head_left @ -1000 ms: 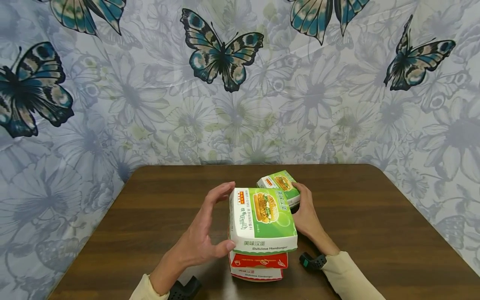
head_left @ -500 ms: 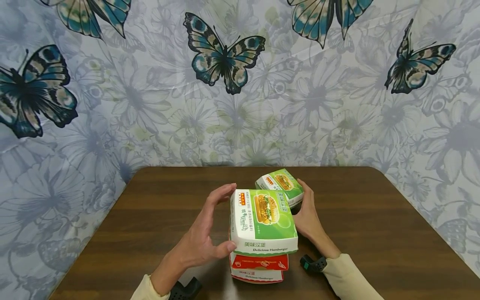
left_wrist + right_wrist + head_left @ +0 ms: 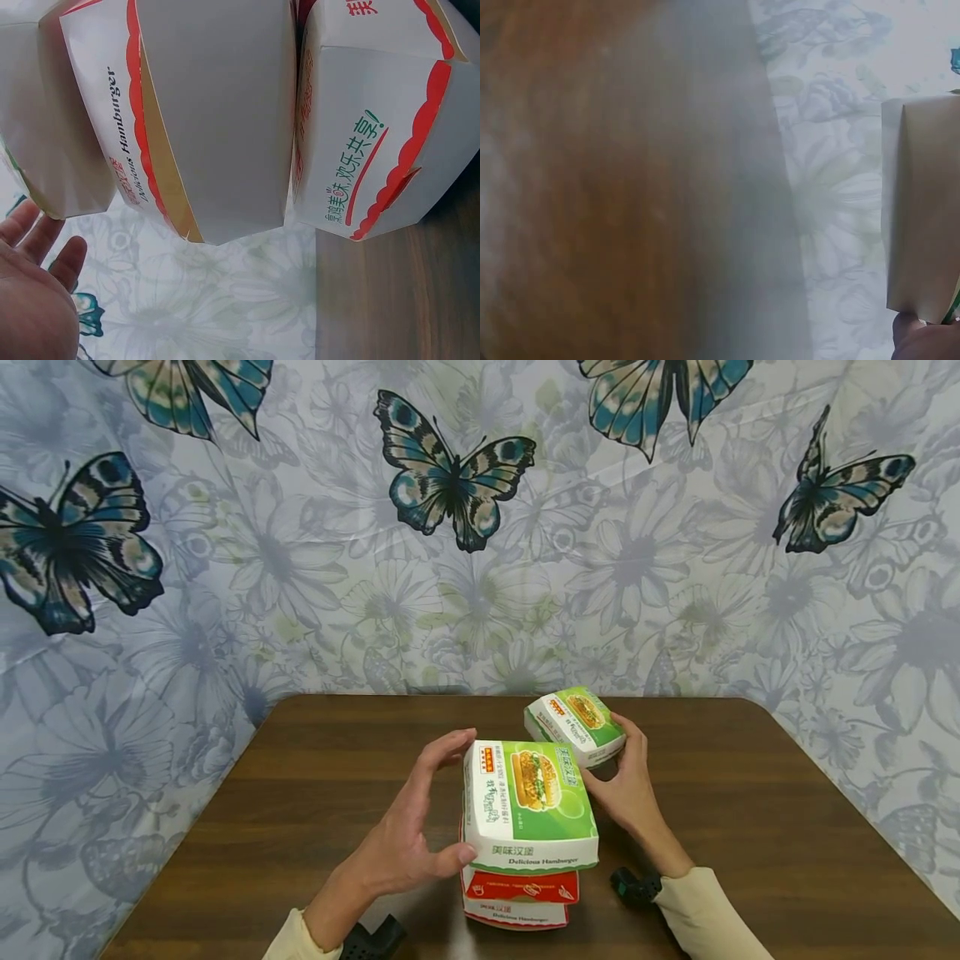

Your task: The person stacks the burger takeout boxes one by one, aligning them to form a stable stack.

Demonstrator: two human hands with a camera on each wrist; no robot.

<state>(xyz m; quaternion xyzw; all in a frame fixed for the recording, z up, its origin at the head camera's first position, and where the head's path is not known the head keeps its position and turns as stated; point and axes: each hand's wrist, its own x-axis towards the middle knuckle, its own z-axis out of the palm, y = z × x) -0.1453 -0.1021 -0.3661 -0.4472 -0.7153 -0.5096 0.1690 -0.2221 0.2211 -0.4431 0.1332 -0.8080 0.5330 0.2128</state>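
A stack of hamburger boxes stands on the table in the head view. On top is a green and white hamburger box (image 3: pixel 540 802), with red and white boxes (image 3: pixel 521 889) under it. My left hand (image 3: pixel 408 827) is spread at the stack's left side, thumb and fingertips right at the top box's edges. Sideways in the left wrist view, a red-trimmed middle box (image 3: pixel 217 120) and a lower box (image 3: pixel 367 135) show. Behind the stack my right hand (image 3: pixel 626 777) grips another green and white hamburger box (image 3: pixel 577 727) by its right side, tilted and raised above the table.
The brown wooden table (image 3: pixel 750 843) reaches back to a wall cloth (image 3: pixel 637 568) printed with flowers and butterflies. Black wrist devices (image 3: pixel 636 887) sit on both wrists.
My right hand has moved the rear hamburger box slightly right and up, turning it clockwise. My left hand and the stack hold their places; the view has shifted slightly.
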